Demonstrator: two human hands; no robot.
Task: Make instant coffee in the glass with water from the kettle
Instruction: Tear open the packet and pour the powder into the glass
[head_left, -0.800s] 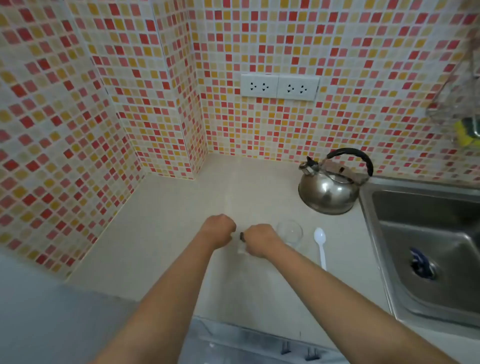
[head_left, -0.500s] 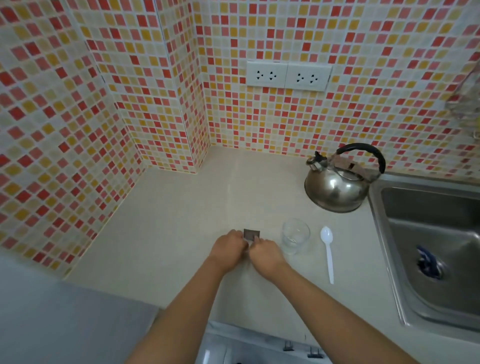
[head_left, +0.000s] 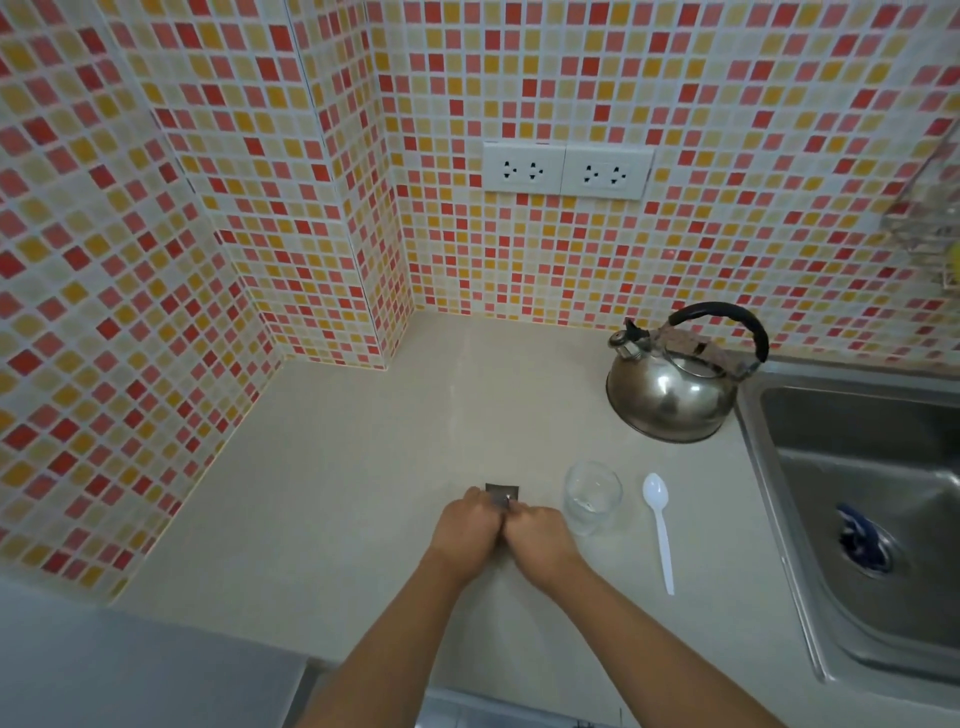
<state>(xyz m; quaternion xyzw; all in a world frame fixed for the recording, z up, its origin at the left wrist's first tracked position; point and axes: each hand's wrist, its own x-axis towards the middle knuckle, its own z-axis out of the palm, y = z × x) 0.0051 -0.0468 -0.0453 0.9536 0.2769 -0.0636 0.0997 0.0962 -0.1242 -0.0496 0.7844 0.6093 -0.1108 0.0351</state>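
My left hand and my right hand are pressed side by side over the counter, both pinching a small dark coffee sachet whose top edge sticks out above my fingers. Just right of my right hand stands a clear empty glass. A white plastic spoon lies to the right of the glass, bowl pointing away from me. The steel kettle with a black handle sits behind them, beside the sink.
A steel sink with a dark object at its drain fills the right side. Tiled walls close the counter at the back and left, with a jutting corner column. Two wall sockets sit above the counter.
My hands have come together from slightly apart, and the sachet's top now shows above my fingers. The view has shifted a little; glass, spoon and kettle stay in place.
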